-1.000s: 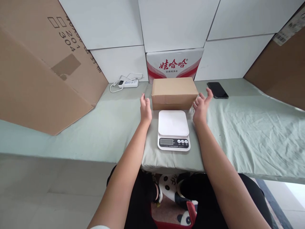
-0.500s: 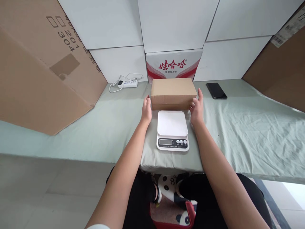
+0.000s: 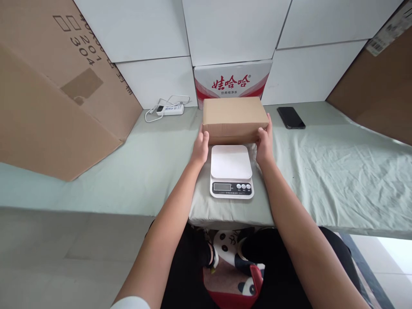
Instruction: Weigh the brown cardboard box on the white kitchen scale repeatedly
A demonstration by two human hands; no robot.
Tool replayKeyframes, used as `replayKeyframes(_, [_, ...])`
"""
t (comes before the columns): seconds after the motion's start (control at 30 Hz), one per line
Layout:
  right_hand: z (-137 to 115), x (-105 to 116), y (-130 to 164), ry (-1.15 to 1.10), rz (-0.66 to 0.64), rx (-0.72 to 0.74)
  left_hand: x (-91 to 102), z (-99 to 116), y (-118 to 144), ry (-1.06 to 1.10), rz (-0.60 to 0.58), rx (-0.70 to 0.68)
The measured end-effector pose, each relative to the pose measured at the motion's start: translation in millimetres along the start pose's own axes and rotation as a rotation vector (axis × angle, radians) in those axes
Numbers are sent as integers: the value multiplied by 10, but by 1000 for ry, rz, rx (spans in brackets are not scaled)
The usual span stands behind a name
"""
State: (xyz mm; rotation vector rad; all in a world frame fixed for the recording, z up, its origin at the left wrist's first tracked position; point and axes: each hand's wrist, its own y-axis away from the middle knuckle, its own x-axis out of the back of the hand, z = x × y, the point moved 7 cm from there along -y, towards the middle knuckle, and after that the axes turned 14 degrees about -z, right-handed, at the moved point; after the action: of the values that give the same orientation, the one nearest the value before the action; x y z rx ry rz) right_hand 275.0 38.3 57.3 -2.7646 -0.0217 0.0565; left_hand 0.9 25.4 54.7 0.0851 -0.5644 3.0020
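Left hand point(image 3: 201, 148) and right hand point(image 3: 265, 145) press flat against opposite ends of the closed brown cardboard box point(image 3: 234, 118), clamping it between them, just behind the white digital kitchen scale point(image 3: 231, 171).

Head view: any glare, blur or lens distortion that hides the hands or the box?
Head view: even, soft light, no glare; left hand and right hand sharp on the cardboard box; scale display too small to read; wide-angle bending toward the edges; faint shadow under the box.

I see white wall panels point(image 3: 231, 25) across the top, a pale green sheet point(image 3: 322, 163) over the table — grey floor point(image 3: 64, 257) lower left.
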Motion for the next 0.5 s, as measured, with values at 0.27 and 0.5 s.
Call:
replayKeyframes(0.27, [-985,-183,576,134,-73,196,4,748,618,-31,8,-147])
replayKeyframes(0.5, [-913,-95,1319,179,-35,107,-98,657,1301,-63,-17,-130])
